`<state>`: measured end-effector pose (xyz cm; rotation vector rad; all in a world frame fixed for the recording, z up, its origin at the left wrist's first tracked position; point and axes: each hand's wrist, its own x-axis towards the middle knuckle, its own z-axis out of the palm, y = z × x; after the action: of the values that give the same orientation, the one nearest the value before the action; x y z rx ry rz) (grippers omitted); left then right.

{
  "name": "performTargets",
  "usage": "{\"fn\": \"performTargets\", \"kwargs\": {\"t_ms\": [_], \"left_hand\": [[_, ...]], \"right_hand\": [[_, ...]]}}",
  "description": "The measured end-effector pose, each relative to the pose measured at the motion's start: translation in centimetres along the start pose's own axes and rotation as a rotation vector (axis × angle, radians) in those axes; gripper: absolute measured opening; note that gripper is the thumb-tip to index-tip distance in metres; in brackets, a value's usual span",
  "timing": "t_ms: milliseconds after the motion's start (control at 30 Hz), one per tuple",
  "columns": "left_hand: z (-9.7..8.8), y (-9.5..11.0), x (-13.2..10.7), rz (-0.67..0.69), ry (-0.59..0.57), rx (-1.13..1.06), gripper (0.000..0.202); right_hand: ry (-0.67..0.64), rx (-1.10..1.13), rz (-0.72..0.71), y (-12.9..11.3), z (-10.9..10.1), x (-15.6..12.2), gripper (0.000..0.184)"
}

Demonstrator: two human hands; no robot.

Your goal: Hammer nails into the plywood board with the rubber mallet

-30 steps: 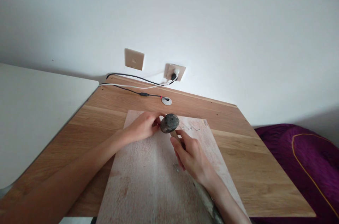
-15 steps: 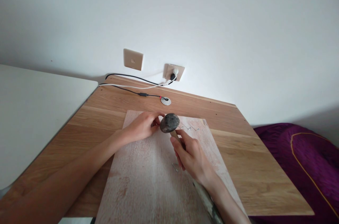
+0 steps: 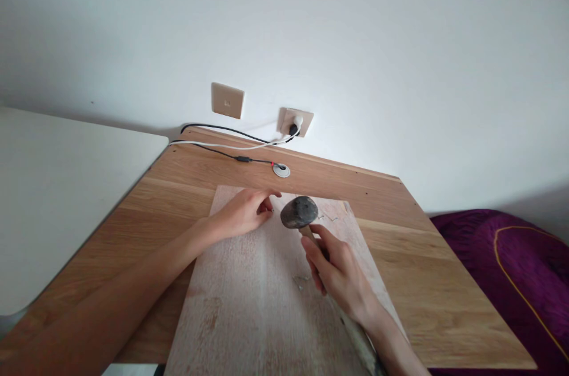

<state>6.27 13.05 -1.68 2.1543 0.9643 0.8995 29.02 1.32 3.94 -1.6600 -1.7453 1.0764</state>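
My right hand (image 3: 342, 266) is wrapped around the wooden handle of a hammer (image 3: 299, 212). Its worn, dark grey head is held up over the far part of a whitewashed wooden board (image 3: 235, 293), and the handle runs back under my forearm. My left hand (image 3: 244, 213) rests at the board's far left, just left of the hammer head. Its index finger is stretched out, apart from the fingers below; a tiny dark spot shows by those fingertips, too small to name. Thin bent nails (image 3: 332, 219) show on the board right of the hammer head, and others (image 3: 301, 282) near its middle.
The board lies on a wooden desk (image 3: 444, 281) against a white wall. Black and white cables (image 3: 222, 145) run along its back edge to a wall socket (image 3: 297, 122), near a round cable grommet (image 3: 281, 170). A white surface (image 3: 80, 204) stands left, purple fabric (image 3: 480, 251) right.
The hammer and my right hand have shifted right and slightly nearer, away from my left hand, whose fingertips now show more. The whole view has moved slightly.
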Motion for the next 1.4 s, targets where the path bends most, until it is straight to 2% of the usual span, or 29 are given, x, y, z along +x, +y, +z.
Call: {"fn": "performTargets", "kwargs": {"t_ms": [233,333,467,533,667,767,933,1100,1400], "left_hand": [[0.3,-0.5,-0.2,0.021,-0.017,0.012,0.044],[-0.3,0.1,-0.3,0.087,0.012,0.131,0.044],[-1.0,3.0,-0.6,0.249,0.072,0.32,0.026],[-0.8,5.2,-1.0,0.355,0.04,0.339,0.02],[0.8,9.1,-2.6,0.59,-0.193,0.391,0.006],[2.1,10.5,-3.9,0.661,-0.295,0.465,0.007],[3.0,10.6,-5.0,0.744,-0.255,0.639,0.012],[3.8,10.2,-5.1,0.825,-0.225,0.694,0.011],[4.4,10.1,-4.9,0.817,-0.206,0.71,0.013]], "right_hand": [[-0.007,-0.032,0.084,4.2,-2.7,-3.2,0.051],[0.0,-0.085,0.113,5.1,-3.4,-3.7,0.051],[-0.056,-0.153,0.114,5.2,-4.0,-3.6,0.046],[-0.087,-0.182,0.114,5.0,-4.2,-3.4,0.043],[-0.101,-0.194,0.115,4.4,-4.3,-3.0,0.035],[-0.101,-0.172,0.111,4.2,-4.3,-2.7,0.032],[-0.085,-0.161,0.124,4.4,-3.9,-2.6,0.033],[-0.024,-0.187,0.108,4.5,-3.4,-2.9,0.028],[0.042,-0.241,0.016,4.7,-3.4,-2.5,0.027]]}}
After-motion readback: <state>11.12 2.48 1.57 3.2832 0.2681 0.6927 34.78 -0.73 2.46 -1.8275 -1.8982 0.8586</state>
